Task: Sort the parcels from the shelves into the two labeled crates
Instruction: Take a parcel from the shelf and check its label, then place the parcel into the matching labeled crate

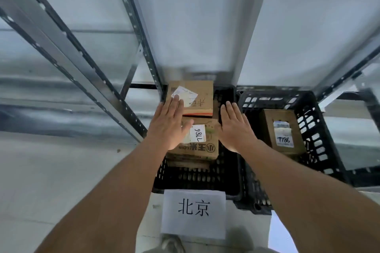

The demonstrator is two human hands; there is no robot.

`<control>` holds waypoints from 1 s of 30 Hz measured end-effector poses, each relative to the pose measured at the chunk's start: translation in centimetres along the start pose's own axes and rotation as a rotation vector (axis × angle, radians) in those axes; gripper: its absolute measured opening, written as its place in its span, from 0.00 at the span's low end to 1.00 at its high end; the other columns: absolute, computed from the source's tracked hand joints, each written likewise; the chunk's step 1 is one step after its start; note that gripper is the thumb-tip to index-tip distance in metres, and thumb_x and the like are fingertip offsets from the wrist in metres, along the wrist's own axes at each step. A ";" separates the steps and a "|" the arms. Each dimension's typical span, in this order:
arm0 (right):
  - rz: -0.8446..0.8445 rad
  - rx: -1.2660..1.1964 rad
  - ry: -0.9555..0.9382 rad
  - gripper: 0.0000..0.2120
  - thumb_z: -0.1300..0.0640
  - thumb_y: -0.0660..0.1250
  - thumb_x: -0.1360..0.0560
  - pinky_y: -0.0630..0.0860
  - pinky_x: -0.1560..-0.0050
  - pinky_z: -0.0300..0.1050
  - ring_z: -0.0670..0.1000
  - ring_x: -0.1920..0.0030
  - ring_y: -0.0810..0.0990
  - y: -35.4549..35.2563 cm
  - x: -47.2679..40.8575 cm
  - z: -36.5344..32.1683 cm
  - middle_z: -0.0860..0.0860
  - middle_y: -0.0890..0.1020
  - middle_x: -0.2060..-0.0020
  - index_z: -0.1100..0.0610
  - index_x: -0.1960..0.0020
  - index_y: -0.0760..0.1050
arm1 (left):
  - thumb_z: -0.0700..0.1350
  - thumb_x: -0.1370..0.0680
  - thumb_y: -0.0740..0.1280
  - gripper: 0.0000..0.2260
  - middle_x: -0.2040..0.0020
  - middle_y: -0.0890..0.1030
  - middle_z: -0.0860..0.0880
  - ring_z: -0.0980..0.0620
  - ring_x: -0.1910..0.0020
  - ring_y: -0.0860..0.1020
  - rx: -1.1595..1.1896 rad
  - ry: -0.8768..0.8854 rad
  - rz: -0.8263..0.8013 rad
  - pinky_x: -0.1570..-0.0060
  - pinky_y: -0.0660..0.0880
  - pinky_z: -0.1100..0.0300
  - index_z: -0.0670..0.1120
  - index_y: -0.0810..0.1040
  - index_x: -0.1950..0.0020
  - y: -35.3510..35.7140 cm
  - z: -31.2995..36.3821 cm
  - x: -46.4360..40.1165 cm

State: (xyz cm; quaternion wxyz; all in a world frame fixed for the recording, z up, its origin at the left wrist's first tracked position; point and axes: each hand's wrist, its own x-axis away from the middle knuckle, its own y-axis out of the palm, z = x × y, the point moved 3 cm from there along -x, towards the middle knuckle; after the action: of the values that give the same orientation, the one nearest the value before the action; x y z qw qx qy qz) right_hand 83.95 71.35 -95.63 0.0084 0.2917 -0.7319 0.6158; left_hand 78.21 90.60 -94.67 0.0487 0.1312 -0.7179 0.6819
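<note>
- Head view looks down past grey metal shelf boards (197, 26) onto two black slotted plastic crates side by side on the floor at lower centre of the frame.
- We see the left black crate (205, 178) carrying a white paper sign (193, 212) with two black characters on its near side; we judge this to be one destination label. Any label on the right black crate (320, 129) is not readable from here.
- Three parcels are already sorted: in the left crate a brown cardboard box with a handwritten number sticker (202, 144) lies nearest us, and a flat brown cardboard box with a white shipping label (197, 96) sits just beyond it; the right crate holds one brown cardboard box with a white and blue label (282, 131).
- Our left hand (168, 125) is spread flat with straight fingers, over or resting on the two boxes in the left crate, gripping nothing; whether it truly presses them we cannot tell.
- Our right hand (236, 129) is likewise flat and empty, over the inner right part of the left crate, beside the near box.
- We judge a placement just finished or being tidied. What remains on the shelves we cannot tell, since the boards visible in the upper frame show only bare metal.
- Pale grey concrete floor (61, 170) fills the lower left; perforated steel uprights (135, 33) cross the upper left.
</note>
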 end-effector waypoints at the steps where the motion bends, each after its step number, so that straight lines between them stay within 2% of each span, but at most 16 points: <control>1: 0.019 0.003 0.004 0.31 0.43 0.43 0.15 0.39 0.20 0.53 0.51 0.20 0.34 -3.2 1.5 -0.4 0.51 0.38 0.19 0.56 0.18 0.38 | 0.64 0.18 0.37 0.34 0.19 0.35 0.45 0.48 0.20 0.35 -0.002 -0.009 0.007 0.21 0.38 0.48 0.45 0.36 0.19 -3.5 0.3 0.9; 5: 0.103 0.022 0.016 0.31 0.42 0.42 0.15 0.41 0.20 0.56 0.52 0.20 0.36 -17.3 8.3 -1.6 0.52 0.40 0.19 0.56 0.18 0.39 | 0.64 0.18 0.37 0.34 0.20 0.33 0.45 0.47 0.20 0.34 0.007 -0.026 0.077 0.21 0.39 0.48 0.45 0.34 0.20 -19.0 2.2 5.4; 9: 0.200 0.060 0.006 0.31 0.42 0.42 0.16 0.40 0.20 0.58 0.54 0.20 0.35 -30.8 15.9 -2.1 0.52 0.39 0.19 0.54 0.18 0.39 | 0.63 0.17 0.39 0.33 0.19 0.34 0.46 0.47 0.20 0.36 0.022 -0.029 0.175 0.21 0.38 0.48 0.44 0.36 0.19 -33.7 5.8 10.6; 14: 0.373 0.088 0.015 0.31 0.42 0.42 0.16 0.38 0.22 0.57 0.53 0.20 0.33 -43.8 25.4 -0.5 0.51 0.37 0.19 0.54 0.18 0.38 | 0.63 0.17 0.39 0.33 0.19 0.35 0.46 0.48 0.20 0.36 0.053 -0.015 0.347 0.21 0.37 0.49 0.45 0.37 0.19 -47.6 11.5 16.2; 16: 0.443 0.089 0.009 0.31 0.42 0.42 0.15 0.37 0.22 0.58 0.53 0.20 0.34 -47.5 29.4 0.7 0.51 0.38 0.19 0.54 0.18 0.39 | 0.66 0.20 0.34 0.35 0.19 0.35 0.47 0.49 0.20 0.36 0.055 -0.012 0.418 0.22 0.36 0.50 0.46 0.37 0.19 -51.9 14.1 18.8; 19: 0.528 0.116 -0.020 0.30 0.43 0.43 0.15 0.37 0.22 0.57 0.53 0.20 0.36 -51.7 35.7 2.9 0.51 0.41 0.19 0.54 0.18 0.40 | 0.65 0.26 0.27 0.39 0.19 0.36 0.47 0.49 0.20 0.37 0.054 0.000 0.506 0.23 0.34 0.51 0.46 0.38 0.18 -56.6 18.5 23.0; 24: 0.641 0.164 0.000 0.30 0.43 0.44 0.15 0.40 0.21 0.58 0.54 0.19 0.38 -55.0 46.9 8.0 0.51 0.43 0.18 0.54 0.18 0.42 | 0.63 0.17 0.41 0.33 0.18 0.38 0.48 0.49 0.19 0.38 0.123 0.061 0.603 0.22 0.35 0.51 0.47 0.40 0.18 -60.3 26.8 30.2; 30: 0.656 0.135 0.099 0.30 0.44 0.45 0.15 0.39 0.21 0.58 0.54 0.19 0.38 -55.9 57.8 17.2 0.51 0.43 0.18 0.53 0.18 0.42 | 0.62 0.17 0.40 0.32 0.19 0.36 0.48 0.50 0.20 0.36 0.138 0.178 0.568 0.22 0.36 0.51 0.47 0.38 0.18 -61.6 38.1 36.4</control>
State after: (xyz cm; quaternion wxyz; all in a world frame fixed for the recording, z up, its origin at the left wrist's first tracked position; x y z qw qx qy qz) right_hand 66.45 27.65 -28.21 -0.1741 0.0105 -0.7430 0.6461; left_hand 63.12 46.18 -28.56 -0.0900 -0.1319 -0.6709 0.7242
